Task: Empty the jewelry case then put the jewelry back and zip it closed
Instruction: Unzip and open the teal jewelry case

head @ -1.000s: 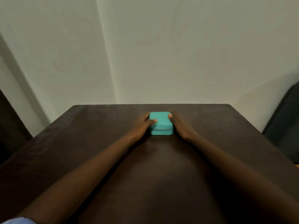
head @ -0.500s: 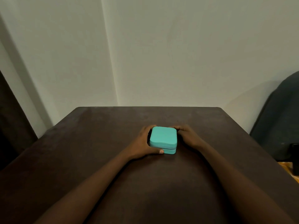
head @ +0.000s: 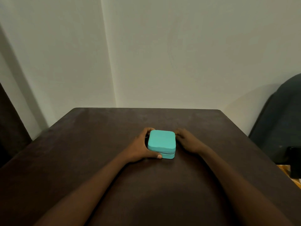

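A plain room, probably in a home.

A dark brown table is pushed against bare off-white walls that meet in a corner. A dark padded shape at the right edge may be a chair or sofa back, though the dim light leaves that unclear. A small teal jewelry case on the table suits domestic surroundings.
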